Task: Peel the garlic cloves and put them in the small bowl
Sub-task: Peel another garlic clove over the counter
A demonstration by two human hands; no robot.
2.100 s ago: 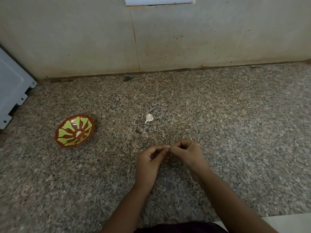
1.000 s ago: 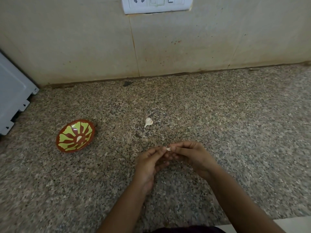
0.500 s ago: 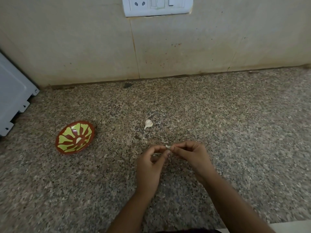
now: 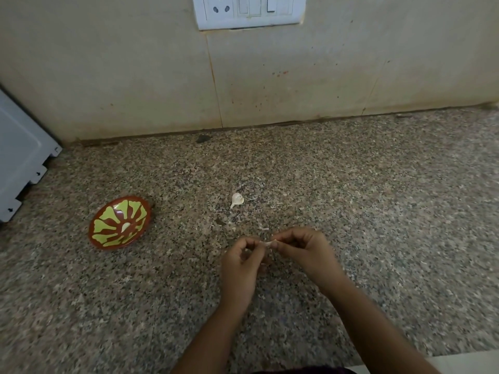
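Low in the centre of the frame the left hand [image 4: 239,263] and the right hand [image 4: 306,252] meet just above the speckled counter [image 4: 378,211]. Only a pale sliver of the held clove [image 4: 268,243] shows between them. The rest is hidden behind the fingertips, so how much skin is on it cannot be told. The grip of each hand is clamped on that clove. The left thumb and forefinger pinch it from one side, and the curled right fingers pinch it from the other. Both forearms are cut off by the lower edge.

At the top edge a white switch plate [image 4: 249,12] is cropped, showing one socket and some rocker switches. At the left edge a white panel [image 4: 19,157] with notched feet runs out of frame, and what it belongs to is unclear.

There are two hands and one small bowl [image 4: 108,242]. The bowl is red-brown with yellow-green petals and sits left of centre, well apart from the hands.

Three garlic pieces can be counted. One is the held clove. The second is a loose clove [image 4: 237,199], white with a pointed tail, lying on the counter above the hands and apart from them. The third is a pale piece [image 4: 125,226] in the middle of the bowl, too small to make out in detail.

A thin peel scrap [image 4: 264,228] lies just above the hands. Other flecks blend into the stone and cannot be counted.
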